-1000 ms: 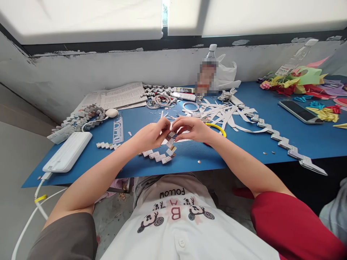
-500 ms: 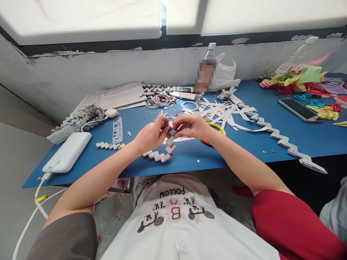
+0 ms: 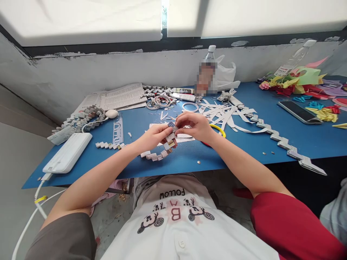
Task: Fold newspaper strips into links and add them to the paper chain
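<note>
Paper chain, folded from small printed pieces in a zigzag, is held between my two hands, just above the near middle of the blue table. Its upper end is up at my fingertips, and the rest hangs down and curves off toward the left, below my left wrist.

My left hand is closed around the chain, thumb laid along the top and fingertips showing underneath. My right hand has its thumb and forefinger pinched together at the upper end; the other fingers are curled in, and I can't tell whether they touch the paper.

Behind my hands lies a printed sheet, partly covered. Just beyond my right wrist a yellow handle pokes out, and past it is a heap of white paper strips. To the left of my left hand are a short chain and a clear ruler. Farther left sits a white power bank with a cable plugged in. Well off to the right, a phone lies near some coloured paper.
</note>
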Demonstrator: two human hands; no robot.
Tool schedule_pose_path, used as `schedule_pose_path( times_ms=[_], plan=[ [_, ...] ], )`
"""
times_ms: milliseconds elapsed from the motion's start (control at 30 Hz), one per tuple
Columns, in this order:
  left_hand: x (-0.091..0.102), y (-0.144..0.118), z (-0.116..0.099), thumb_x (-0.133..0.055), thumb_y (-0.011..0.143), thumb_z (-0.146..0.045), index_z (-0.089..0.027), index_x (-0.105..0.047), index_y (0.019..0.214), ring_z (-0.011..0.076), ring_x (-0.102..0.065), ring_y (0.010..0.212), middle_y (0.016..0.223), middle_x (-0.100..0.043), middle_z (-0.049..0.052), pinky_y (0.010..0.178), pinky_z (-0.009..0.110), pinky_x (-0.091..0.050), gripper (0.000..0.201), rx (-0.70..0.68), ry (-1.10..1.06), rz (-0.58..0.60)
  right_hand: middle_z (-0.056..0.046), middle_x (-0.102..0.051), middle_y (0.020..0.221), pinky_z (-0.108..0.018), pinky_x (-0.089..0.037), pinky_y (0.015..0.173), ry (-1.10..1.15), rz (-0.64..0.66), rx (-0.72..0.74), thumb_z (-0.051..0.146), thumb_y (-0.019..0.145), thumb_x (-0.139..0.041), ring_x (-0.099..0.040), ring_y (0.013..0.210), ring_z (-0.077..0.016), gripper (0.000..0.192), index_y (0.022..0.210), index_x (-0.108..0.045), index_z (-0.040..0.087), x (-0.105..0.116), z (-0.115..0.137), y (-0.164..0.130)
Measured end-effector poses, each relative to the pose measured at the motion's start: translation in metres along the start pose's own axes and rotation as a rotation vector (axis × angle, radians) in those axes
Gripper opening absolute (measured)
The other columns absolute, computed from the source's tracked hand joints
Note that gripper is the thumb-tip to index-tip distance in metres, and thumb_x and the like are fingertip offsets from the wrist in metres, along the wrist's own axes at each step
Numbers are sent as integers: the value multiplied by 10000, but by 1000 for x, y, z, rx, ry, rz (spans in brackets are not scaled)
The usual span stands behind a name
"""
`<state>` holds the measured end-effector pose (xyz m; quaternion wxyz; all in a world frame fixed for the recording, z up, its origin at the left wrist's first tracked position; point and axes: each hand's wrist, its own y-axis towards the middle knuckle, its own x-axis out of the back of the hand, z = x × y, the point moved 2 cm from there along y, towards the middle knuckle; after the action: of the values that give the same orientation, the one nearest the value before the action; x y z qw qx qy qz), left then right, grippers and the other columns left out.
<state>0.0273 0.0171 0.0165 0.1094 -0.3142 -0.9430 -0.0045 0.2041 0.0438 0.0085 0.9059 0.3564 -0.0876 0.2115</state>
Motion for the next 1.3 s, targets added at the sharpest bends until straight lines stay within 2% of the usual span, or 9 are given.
schedule_pose_path(
  times_ms=[233, 333, 433, 500, 667, 900, 1067, 1167, 1300],
  plan=[
    [-1, -2, -2, -485, 892, -523, -174, -506, 776, 149, -631, 581, 670, -682, 22, 522, 251, -471, 369, -83, 168, -34, -43, -637, 848, -324, -578, 713, 108, -27, -86, 448, 642, -817, -618, 766, -156, 366, 817, -641, 180, -1, 1, 0],
    [-2, -2, -3, -462, 913, -470, -173, -521, 776, 141, -616, 581, 648, -672, 11, 547, 245, -454, 332, -89, 274, -27, -21, -639, 783, -285, -547, 622, 222, -8, -239, 452, 668, -795, -600, 668, -125, 381, 855, -628, 166, -2, 0, 2],
    [-2, -1, -1, -452, 914, -440, -169, -545, 782, 143, -607, 590, 623, -660, 4, 558, 240, -441, 316, -73, 360, -2, 4, -608, 631, -242, -456, 498, 151, 37, -373, 474, 669, -780, -526, 533, -94, 380, 775, -631, 141, -5, -1, 2],
    [-2, 0, 1, -440, 916, -436, -162, -564, 789, 141, -592, 584, 623, -662, 8, 553, 237, -431, 326, -67, 409, 6, 10, -590, 573, -233, -418, 475, 84, 53, -407, 476, 657, -784, -505, 508, -90, 383, 726, -629, 132, -7, -1, 2],
    [0, 1, 1, -412, 928, -429, -150, -613, 881, 141, -593, 578, 643, -677, 16, 548, 236, -428, 347, -67, 427, 23, 19, -568, 532, -237, -421, 473, 65, -33, -386, 494, 699, -746, -519, 483, -96, 379, 714, -615, 139, -13, -1, 0],
    [1, 2, 0, -433, 918, -437, -153, -596, 823, 142, -614, 559, 656, -689, 28, 517, 235, -444, 341, -44, 335, 13, 19, -567, 518, -238, -450, 463, 80, -132, -390, 536, 722, -717, -532, 468, -101, 406, 725, -612, 144, -16, -2, -1],
    [2, 2, 2, -451, 906, -480, -169, -536, 780, 132, -596, 506, 632, -681, 18, 478, 232, -442, 346, -29, 257, -47, -8, -612, 572, -240, -477, 465, 111, -28, -486, 555, 709, -722, -553, 484, -106, 432, 740, -626, 135, -11, -3, 0],
    [2, 1, 1, -449, 908, -457, -170, -524, 753, 124, -582, 488, 616, -677, 16, 470, 230, -434, 335, -22, 284, -82, -4, -611, 588, -236, -466, 478, 99, 18, -472, 531, 706, -734, -547, 483, -99, 411, 721, -617, 137, -11, -4, -1],
    [0, 0, 0, -461, 905, -432, -175, -504, 699, 124, -577, 488, 593, -663, 12, 463, 227, -430, 332, -39, 288, -110, 27, -560, 550, -222, -423, 476, 19, 41, -419, 527, 799, -643, -514, 476, -91, 378, 734, -584, 160, -17, -7, -5]
  ],
)
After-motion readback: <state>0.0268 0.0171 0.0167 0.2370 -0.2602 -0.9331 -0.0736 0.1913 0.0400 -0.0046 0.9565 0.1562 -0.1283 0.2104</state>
